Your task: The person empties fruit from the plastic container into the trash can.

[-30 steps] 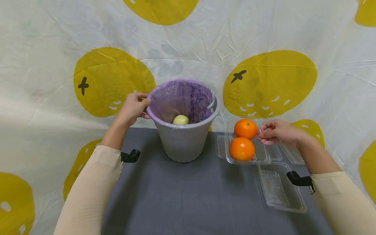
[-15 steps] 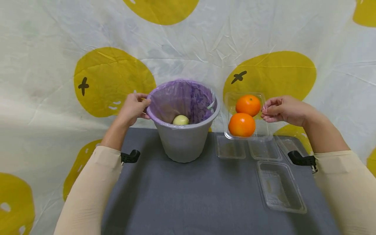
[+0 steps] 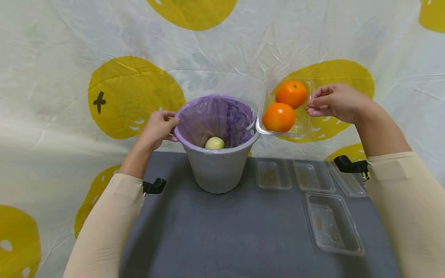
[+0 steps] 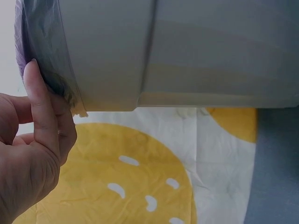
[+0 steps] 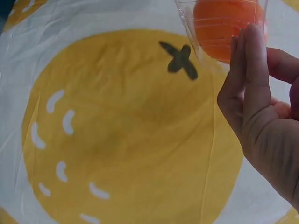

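My right hand (image 3: 335, 102) pinches the right side of a clear plastic container (image 3: 302, 125), raised off the table. Two oranges lie in it, one orange (image 3: 291, 94) behind the other orange (image 3: 279, 117). The container's left corner overlaps the right rim of a grey bucket (image 3: 219, 170) in the head view. A purple plastic bag (image 3: 208, 116) lines the bucket, and a pale yellow-green round item (image 3: 214, 143) sits inside. My left hand (image 3: 160, 128) grips the bucket's left rim, thumb over the edge; the left wrist view shows its fingers (image 4: 42, 107) against the bag's folded edge.
Several clear plastic containers stand on the grey table to the right: one container (image 3: 273, 175) beside the bucket, another container (image 3: 314, 175), and a nearer container (image 3: 333, 224). A white cloth (image 3: 222, 58) with yellow fruit prints hangs close behind the bucket.
My right hand has lifted the container with the two oranges off the table, then moved it up and slightly left towards the bucket's rim. My left hand stays on the bucket.
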`<action>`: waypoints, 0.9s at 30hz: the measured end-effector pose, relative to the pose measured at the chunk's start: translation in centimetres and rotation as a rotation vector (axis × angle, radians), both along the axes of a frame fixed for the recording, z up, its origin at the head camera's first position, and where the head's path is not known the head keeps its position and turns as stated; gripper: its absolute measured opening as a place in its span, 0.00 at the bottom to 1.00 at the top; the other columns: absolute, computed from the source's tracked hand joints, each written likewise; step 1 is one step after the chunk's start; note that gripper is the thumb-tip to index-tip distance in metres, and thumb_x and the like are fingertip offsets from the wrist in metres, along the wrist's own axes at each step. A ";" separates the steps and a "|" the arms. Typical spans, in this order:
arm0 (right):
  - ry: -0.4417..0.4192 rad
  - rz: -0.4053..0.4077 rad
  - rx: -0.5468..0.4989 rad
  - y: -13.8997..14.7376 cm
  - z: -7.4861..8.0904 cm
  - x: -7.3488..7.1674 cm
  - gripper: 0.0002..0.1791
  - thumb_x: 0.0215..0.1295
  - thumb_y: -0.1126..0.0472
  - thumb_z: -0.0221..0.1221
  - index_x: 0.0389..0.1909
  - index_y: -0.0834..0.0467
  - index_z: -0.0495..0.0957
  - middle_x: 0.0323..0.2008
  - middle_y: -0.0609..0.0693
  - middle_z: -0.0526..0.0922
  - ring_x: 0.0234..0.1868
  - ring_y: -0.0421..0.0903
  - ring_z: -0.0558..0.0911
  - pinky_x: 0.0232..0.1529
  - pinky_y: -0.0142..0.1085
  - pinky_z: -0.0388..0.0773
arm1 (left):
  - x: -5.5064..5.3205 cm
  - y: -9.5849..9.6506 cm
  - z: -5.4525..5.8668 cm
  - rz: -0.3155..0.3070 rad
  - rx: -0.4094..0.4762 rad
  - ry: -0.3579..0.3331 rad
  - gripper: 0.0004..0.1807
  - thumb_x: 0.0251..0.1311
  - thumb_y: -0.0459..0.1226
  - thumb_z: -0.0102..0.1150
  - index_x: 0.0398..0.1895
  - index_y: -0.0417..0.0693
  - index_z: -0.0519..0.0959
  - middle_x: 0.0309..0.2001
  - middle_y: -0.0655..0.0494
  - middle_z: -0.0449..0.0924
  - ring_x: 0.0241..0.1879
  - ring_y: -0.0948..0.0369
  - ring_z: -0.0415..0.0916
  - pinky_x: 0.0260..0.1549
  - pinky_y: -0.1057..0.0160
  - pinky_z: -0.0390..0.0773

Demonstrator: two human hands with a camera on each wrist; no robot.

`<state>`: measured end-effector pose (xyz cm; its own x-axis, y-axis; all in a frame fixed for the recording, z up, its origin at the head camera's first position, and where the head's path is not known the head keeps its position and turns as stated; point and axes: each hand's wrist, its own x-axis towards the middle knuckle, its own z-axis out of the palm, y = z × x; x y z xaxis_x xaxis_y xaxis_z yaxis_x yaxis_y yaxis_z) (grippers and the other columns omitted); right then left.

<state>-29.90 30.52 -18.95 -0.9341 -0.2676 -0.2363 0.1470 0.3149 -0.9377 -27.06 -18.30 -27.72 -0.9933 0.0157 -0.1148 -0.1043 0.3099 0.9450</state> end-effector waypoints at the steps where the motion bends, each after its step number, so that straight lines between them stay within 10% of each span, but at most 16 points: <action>1: 0.008 -0.007 -0.009 -0.5 0.3 -0.1 0.05 0.74 0.67 0.59 0.36 0.60 0.79 0.33 0.51 0.85 0.35 0.44 0.88 0.40 0.33 0.89 | 0.0 0.0 0.0 0.000 0.001 0.000 0.27 0.77 0.37 0.53 0.75 0.36 0.66 0.53 0.40 0.71 0.29 0.61 0.80 0.24 0.67 0.86; 27: 0.284 -0.089 0.210 -10.5 2.9 -1.8 0.11 0.70 0.66 0.63 0.40 0.64 0.69 0.29 0.49 0.83 0.27 0.43 0.87 0.33 0.32 0.88 | -0.5 0.4 -0.1 -0.027 -0.016 -0.001 0.27 0.78 0.37 0.52 0.75 0.35 0.66 0.56 0.38 0.71 0.29 0.60 0.80 0.24 0.66 0.86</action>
<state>-31.71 20.00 -16.09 -0.9879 -0.1553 -0.0055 -0.0742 0.5025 -0.8614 -27.52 -17.91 -27.83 -0.9923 0.0412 -0.1166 -0.0968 0.3276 0.9398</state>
